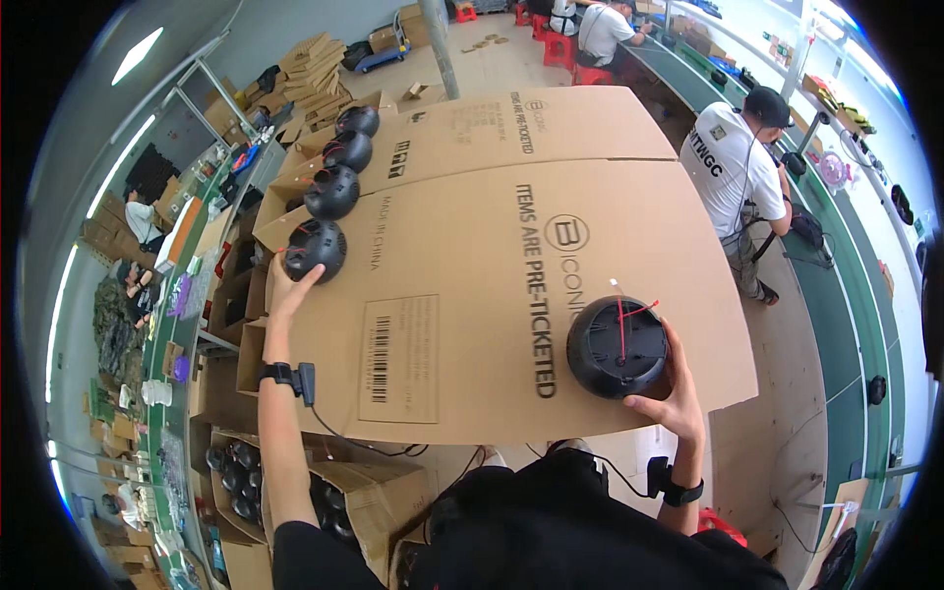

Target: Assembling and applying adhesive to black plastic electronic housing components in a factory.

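Observation:
My right hand [680, 395] grips the near right side of a black round plastic housing [610, 359]. Its open face is up, with red wires and a small white connector sticking out. At the left edge of the cardboard, my left hand [295, 293] is closed on another black round housing [323, 258], thumb on its near side. Beyond it, more black housings [332, 192] stand in a row along that edge, some with red wires showing. Under all of them lies a large brown cardboard carton surface [472, 285] with print and a barcode label. Both wrists wear black straps.
Boxes of black round parts [236, 482] stand at lower left beside an opened carton [379, 501]. A green conveyor bench [836, 324] runs along the right, where a person in a white shirt [737, 162] works. Flattened cardboard [315, 69] is piled at the back left.

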The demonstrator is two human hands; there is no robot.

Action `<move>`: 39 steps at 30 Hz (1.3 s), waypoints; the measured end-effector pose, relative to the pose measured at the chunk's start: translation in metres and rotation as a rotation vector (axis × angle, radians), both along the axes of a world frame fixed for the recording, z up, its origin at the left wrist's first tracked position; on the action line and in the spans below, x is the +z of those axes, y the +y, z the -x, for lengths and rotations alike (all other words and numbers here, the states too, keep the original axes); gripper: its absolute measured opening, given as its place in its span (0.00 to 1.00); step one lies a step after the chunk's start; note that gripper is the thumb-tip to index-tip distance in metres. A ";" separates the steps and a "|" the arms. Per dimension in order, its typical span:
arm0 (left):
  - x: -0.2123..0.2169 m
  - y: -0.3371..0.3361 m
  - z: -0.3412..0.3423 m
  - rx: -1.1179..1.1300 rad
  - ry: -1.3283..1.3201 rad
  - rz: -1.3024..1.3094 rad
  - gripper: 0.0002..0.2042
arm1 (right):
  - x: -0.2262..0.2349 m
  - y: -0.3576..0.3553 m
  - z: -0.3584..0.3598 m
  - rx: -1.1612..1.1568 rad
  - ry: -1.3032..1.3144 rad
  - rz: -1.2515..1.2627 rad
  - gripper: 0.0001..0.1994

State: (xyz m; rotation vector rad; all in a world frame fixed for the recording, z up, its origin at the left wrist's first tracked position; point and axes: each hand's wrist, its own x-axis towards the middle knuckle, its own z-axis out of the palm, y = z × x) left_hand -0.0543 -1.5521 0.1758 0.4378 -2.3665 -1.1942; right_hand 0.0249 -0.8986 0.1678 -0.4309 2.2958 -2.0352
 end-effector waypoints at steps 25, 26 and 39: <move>0.040 0.069 -0.190 -0.418 0.095 -0.130 0.59 | 0.017 -0.267 -0.078 0.470 0.131 -0.292 0.31; 0.045 0.065 -0.189 -0.305 0.055 -0.261 0.59 | 0.014 -0.260 -0.081 0.463 0.128 -0.294 0.31; 0.029 0.064 -0.192 0.009 0.357 0.360 0.38 | -0.013 -0.139 -0.130 0.228 -0.069 -0.274 0.11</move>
